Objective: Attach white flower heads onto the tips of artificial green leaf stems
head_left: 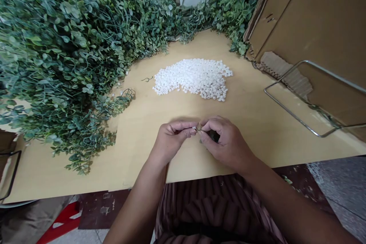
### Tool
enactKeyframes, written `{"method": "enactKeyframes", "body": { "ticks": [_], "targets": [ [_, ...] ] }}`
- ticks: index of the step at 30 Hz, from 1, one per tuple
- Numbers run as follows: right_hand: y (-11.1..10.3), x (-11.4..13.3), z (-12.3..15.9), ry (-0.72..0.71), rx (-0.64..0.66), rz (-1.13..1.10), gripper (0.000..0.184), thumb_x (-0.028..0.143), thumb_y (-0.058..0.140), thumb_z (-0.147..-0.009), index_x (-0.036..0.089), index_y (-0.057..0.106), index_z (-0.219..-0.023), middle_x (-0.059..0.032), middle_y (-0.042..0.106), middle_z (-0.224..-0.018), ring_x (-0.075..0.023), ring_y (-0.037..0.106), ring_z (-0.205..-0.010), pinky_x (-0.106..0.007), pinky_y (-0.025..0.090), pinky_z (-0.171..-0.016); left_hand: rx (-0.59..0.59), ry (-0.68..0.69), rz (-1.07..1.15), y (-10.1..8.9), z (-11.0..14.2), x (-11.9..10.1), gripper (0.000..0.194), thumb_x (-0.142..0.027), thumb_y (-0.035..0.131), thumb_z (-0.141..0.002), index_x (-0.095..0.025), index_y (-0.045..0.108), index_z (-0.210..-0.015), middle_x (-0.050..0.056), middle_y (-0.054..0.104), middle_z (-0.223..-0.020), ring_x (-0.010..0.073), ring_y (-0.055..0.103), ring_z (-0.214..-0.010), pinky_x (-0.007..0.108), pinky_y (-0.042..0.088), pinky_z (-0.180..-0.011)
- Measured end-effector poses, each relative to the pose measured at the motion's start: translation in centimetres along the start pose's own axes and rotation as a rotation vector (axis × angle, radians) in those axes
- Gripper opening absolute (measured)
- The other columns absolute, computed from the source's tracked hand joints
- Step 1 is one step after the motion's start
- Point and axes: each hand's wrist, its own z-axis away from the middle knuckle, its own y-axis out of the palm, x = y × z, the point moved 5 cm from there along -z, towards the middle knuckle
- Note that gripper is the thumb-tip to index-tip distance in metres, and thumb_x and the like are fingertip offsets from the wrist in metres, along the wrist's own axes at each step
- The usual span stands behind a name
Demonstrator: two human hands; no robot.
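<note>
My left hand (173, 139) pinches a small white piece (194, 128) between thumb and forefinger. Close against it, my right hand (224, 137) has thumb and forefinger closed on a thin brownish stem. Some dark green leaf (214, 135) shows under the right fingers; most of it is hidden by the hand. The fingertips of both hands nearly meet above the front of the table. Beyond them lies a spread-out pile of small round white plastic pieces (194, 76).
Heaped artificial greenery (65, 45) covers the table's left side and back. At right stands a torn cardboard box (320, 26), with a bent metal wire frame (291, 113) before it. A short dark stem scrap (147, 79) lies left of the pile on the tan tabletop (143, 137).
</note>
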Motion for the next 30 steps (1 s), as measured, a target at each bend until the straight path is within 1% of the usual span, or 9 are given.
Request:
{"method": "enactKeyframes", "body": {
  "ticks": [6, 11, 17, 22, 27, 30],
  "targets": [
    [0.1, -0.03, -0.03, -0.012, -0.023, -0.003, 0.016, 0.018, 0.05, -0.074, 0.014, 0.05, -0.059, -0.0044, 0.062, -0.071, -0.0105, 0.055, -0.07, -0.025, 0.042, -0.068, -0.007, 0.022, -0.024, 0.02, 0.0, 0.07, 0.014, -0.015, 0.078, -0.055, -0.02, 0.075, -0.067, 0.003, 0.071, -0.07, 0.0117, 0.061, -0.064, 0.025, 0.052, -0.068],
    [0.24, -0.15, -0.07, 0.003, -0.032, 0.011, 0.016, 0.018, 0.049, -0.073, 0.013, 0.05, -0.057, -0.0054, 0.062, -0.071, -0.012, 0.055, -0.07, -0.026, 0.043, -0.067, 0.003, 0.041, -0.028, 0.17, -0.11, 0.08, 0.013, -0.013, 0.078, -0.055, -0.02, 0.075, -0.065, 0.002, 0.071, -0.071, 0.011, 0.062, -0.066, 0.023, 0.051, -0.067],
    [0.32, -0.15, -0.06, -0.007, -0.062, 0.029, 0.016, 0.016, 0.049, -0.072, 0.014, 0.046, -0.056, -0.0039, 0.059, -0.065, -0.0116, 0.054, -0.07, -0.026, 0.041, -0.068, 0.017, 0.116, -0.061, 0.35, -0.25, 0.23, 0.01, -0.016, 0.078, -0.057, -0.019, 0.075, -0.066, 0.003, 0.07, -0.07, 0.0122, 0.062, -0.066, 0.025, 0.052, -0.067],
    [0.39, -0.14, 0.02, -0.01, -0.093, 0.041, 0.017, 0.015, 0.048, -0.071, 0.015, 0.043, -0.055, -0.0033, 0.057, -0.063, -0.0115, 0.053, -0.069, -0.025, 0.04, -0.067, 0.046, 0.178, -0.118, 0.62, -0.14, -0.04, 0.007, -0.017, 0.075, -0.062, -0.02, 0.075, -0.068, 0.004, 0.07, -0.073, 0.0134, 0.063, -0.069, 0.026, 0.052, -0.07],
    [0.51, -0.34, 0.01, 0.004, -0.069, 0.029, 0.016, 0.015, 0.049, -0.071, 0.015, 0.044, -0.056, -0.0037, 0.058, -0.064, -0.0124, 0.054, -0.071, -0.026, 0.042, -0.069, 0.077, 0.163, -0.131, 0.46, 0.15, -0.18, 0.01, -0.019, 0.073, -0.066, -0.019, 0.076, -0.075, 0.005, 0.07, -0.077, 0.0129, 0.062, -0.07, 0.025, 0.052, -0.069],
    [0.5, -0.37, 0.03, -0.001, -0.066, 0.02, 0.015, 0.015, 0.05, -0.071, 0.015, 0.046, -0.057, -0.0035, 0.059, -0.065, -0.012, 0.055, -0.072, -0.026, 0.042, -0.069, 0.068, 0.118, -0.121, 0.36, 0.1, -0.06, 0.009, -0.021, 0.073, -0.064, -0.018, 0.075, -0.073, 0.005, 0.069, -0.071, 0.0125, 0.061, -0.065, 0.025, 0.051, -0.065]
  ]
}}
